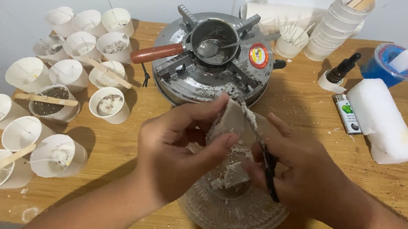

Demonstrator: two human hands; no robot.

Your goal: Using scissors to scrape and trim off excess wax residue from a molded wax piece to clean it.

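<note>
Wooden table (114,151): paper cups (66,74), stove (208,66), glass bowl (235,209), wax block (383,119), lighter (347,113).

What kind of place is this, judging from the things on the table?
Probably a home candle-making bench: paper cups with wicks, a small melting pot on a stove, and a white wax block.

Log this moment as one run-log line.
left hand: holds white wax chunk | right hand: knife on chunk | below: glass bowl with shavings

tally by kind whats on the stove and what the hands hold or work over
small pan: 1
spoon: 1
knife: 1
white chunk: 1
glass bowl: 1
total: 5
</note>
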